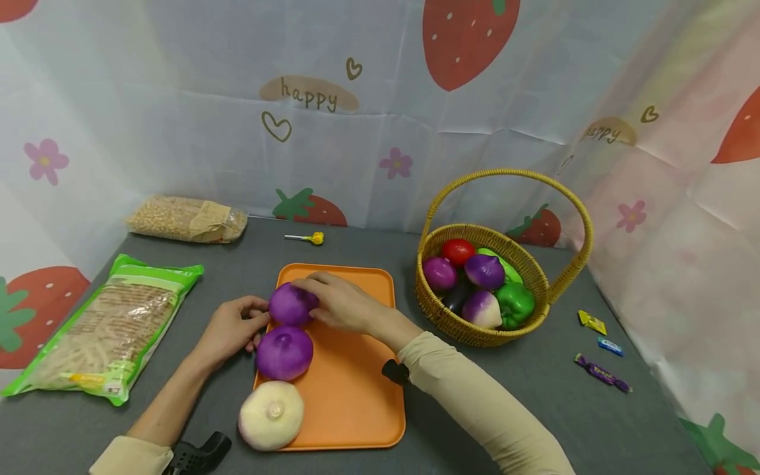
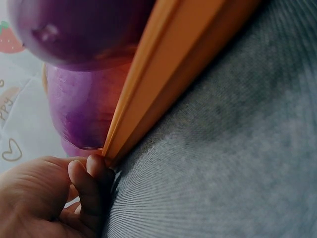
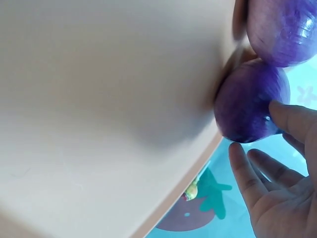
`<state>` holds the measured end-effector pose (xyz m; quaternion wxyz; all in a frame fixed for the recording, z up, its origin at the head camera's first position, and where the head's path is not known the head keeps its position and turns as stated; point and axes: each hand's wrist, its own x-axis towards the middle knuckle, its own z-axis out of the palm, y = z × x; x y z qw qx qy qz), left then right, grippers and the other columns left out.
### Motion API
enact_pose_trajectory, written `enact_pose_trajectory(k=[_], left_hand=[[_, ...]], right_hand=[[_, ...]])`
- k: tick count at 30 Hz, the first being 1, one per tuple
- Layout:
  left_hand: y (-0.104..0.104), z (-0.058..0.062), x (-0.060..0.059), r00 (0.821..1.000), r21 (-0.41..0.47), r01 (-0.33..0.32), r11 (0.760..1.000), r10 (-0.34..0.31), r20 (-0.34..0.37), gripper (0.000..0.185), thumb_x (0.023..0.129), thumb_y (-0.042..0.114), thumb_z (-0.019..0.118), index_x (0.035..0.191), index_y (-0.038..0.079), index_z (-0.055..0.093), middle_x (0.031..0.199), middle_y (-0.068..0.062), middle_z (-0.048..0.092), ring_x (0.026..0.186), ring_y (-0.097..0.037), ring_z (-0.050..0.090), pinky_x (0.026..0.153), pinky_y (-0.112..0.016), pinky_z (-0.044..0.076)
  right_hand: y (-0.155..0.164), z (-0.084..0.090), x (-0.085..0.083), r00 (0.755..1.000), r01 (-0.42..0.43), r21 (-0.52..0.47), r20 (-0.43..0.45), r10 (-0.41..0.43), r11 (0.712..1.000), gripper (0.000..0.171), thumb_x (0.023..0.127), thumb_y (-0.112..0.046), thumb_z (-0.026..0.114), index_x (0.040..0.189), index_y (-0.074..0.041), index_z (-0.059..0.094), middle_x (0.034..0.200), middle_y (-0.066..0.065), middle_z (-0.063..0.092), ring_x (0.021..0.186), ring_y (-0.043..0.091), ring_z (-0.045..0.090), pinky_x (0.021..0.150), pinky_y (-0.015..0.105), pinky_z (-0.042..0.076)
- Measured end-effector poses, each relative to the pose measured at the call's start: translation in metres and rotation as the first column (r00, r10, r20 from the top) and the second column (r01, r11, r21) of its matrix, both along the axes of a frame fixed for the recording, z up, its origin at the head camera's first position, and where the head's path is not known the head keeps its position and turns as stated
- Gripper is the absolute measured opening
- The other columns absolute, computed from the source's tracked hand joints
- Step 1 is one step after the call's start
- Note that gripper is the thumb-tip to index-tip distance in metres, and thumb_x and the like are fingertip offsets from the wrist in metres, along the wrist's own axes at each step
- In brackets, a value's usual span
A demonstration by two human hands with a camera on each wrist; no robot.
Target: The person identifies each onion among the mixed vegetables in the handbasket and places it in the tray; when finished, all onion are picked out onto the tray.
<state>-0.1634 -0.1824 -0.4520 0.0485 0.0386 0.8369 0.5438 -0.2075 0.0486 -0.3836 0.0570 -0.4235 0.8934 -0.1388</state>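
While both hands work at the far left corner of an orange tray (image 1: 350,369), a purple onion (image 1: 292,304) sits between them on the tray's edge. The right hand (image 1: 341,302) lies over the onion's top and right side, fingers loosely spread and touching it, not clamped. The left hand (image 1: 231,328) rests on the grey worktop (image 1: 505,409) at the onion's left, fingertips curled against the tray rim. Just nearer the person than the hands lie a second purple onion (image 1: 284,353) and, closer still, a white onion (image 1: 271,415), all in a row along the tray's left edge. To the right of the right hand stands a wicker basket (image 1: 475,330) of toy vegetables. Settling this onion well likely means steadying the tray with the left hand and easing the onion inward, off the rim, so it cannot roll onto the worktop.
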Motion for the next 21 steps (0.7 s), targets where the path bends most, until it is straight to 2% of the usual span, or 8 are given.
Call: enact_pose_trajectory(k=[10, 14, 18, 21], left_hand=[[0.000, 0.000, 0.000, 1.000, 0.021, 0.015, 1.000, -0.014, -0.001, 0.031, 0.096, 0.016, 0.060, 0.120, -0.006, 0.060, 0.079, -0.013, 0.064, 0.048, -0.009, 0.056, 0.045, -0.028, 0.052], [0.000, 0.000, 0.001, 1.000, 0.028, 0.017, 0.999, -0.017, -0.001, 0.033, 0.097, 0.017, 0.060, 0.121, -0.006, 0.059, 0.079, -0.012, 0.064, 0.049, -0.008, 0.056, 0.045, -0.028, 0.052], [0.000, 0.001, 0.001, 1.000, 0.022, 0.016, 1.000, -0.016, 0.003, 0.034, 0.097, 0.017, 0.061, 0.122, -0.006, 0.059, 0.079, -0.013, 0.065, 0.049, -0.008, 0.056, 0.046, -0.027, 0.052], [0.000, 0.002, 0.001, 1.000, 0.016, 0.018, 1.000, -0.018, 0.005, 0.034, 0.096, 0.017, 0.061, 0.122, -0.006, 0.059, 0.079, -0.013, 0.064, 0.049, -0.009, 0.056, 0.046, -0.028, 0.052]], right_hand=[[0.005, 0.001, 0.002, 1.000, -0.001, 0.005, -0.013, 0.001, 1.000, 0.054, 0.095, -0.019, 0.065, 0.146, -0.017, 0.045, 0.138, 0.007, 0.053, 0.124, 0.019, 0.056, 0.105, 0.029, 0.048], [0.015, 0.007, 0.007, 1.000, 0.000, -0.011, -0.006, 0.000, 1.000, 0.054, 0.095, -0.018, 0.065, 0.145, -0.017, 0.046, 0.142, 0.008, 0.051, 0.130, 0.021, 0.052, 0.108, 0.033, 0.047], [0.034, 0.016, 0.015, 0.999, 0.026, -0.066, -0.021, -0.027, 0.998, 0.050, 0.094, -0.017, 0.065, 0.142, -0.015, 0.050, 0.144, 0.009, 0.050, 0.133, 0.025, 0.050, 0.109, 0.038, 0.046], [0.057, 0.022, 0.026, 0.993, 0.043, -0.159, -0.104, -0.060, 0.986, 0.045, 0.093, -0.017, 0.066, 0.136, -0.013, 0.056, 0.140, 0.009, 0.054, 0.129, 0.025, 0.054, 0.106, 0.040, 0.049]])
